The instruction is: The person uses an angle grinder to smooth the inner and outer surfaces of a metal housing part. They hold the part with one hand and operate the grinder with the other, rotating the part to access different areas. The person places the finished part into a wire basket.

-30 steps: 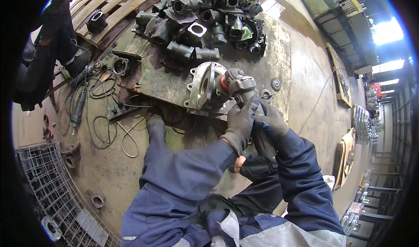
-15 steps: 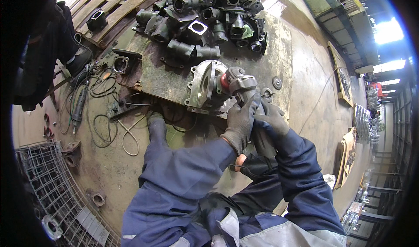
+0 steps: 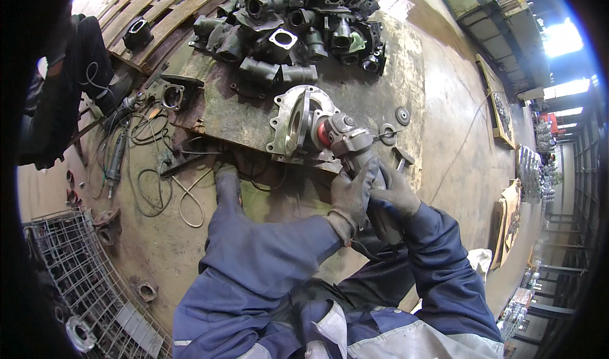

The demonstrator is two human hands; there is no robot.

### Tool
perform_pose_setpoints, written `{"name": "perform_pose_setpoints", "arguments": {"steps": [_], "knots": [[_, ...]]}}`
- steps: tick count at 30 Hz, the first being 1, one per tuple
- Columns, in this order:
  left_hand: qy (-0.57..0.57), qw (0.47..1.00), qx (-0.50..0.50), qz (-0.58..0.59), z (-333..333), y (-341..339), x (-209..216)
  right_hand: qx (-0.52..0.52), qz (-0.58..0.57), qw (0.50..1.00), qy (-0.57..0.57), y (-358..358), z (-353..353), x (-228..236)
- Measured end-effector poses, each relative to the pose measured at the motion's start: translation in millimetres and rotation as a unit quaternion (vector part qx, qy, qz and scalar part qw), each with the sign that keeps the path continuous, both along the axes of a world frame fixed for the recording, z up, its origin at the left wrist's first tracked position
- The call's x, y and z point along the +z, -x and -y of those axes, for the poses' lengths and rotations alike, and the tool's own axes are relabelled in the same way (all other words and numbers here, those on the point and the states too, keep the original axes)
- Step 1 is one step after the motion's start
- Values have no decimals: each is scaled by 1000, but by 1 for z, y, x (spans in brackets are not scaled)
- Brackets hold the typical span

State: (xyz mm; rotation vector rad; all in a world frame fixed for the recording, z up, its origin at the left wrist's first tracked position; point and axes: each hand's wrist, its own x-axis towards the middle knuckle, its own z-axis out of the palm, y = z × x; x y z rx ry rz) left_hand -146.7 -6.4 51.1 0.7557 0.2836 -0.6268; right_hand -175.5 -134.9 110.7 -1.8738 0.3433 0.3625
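Gripping the angle grinder [image 3: 353, 143] two-handed, the gloved left hand [image 3: 349, 197] wraps behind its head, the right hand [image 3: 397, 195] around its body. Its red disc [image 3: 323, 132] sits at the flanged metal casting [image 3: 279, 129], touching or just short, I can't tell, near the front edge of the wooden board [image 3: 231, 119]. The grinder looks weighty and rigid, best held by that thick body; the casting seems heavy, hard, perhaps slick, best taken by its rim. I can read no brand from here, nor the pale sheet [image 3: 140, 331] on the wire-mesh cage [image 3: 71, 232].
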Motion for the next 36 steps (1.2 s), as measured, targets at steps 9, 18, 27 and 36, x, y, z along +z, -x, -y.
{"name": "perform_pose_setpoints", "arguments": {"steps": [9,18,27,36], "knots": [[6,999,-41,-7,7,25,-1,-52,22,998,-34,40,-5,-4],[-30,998,-60,-9,7,32,6,-71,23,996,-48,59,-2,-14],[7,994,-107,-14,3,33,10,-123,38,989,-72,70,-9,-10],[-62,996,-62,22,-3,33,-3,-65,-2,996,-53,52,-10,-11]]}}
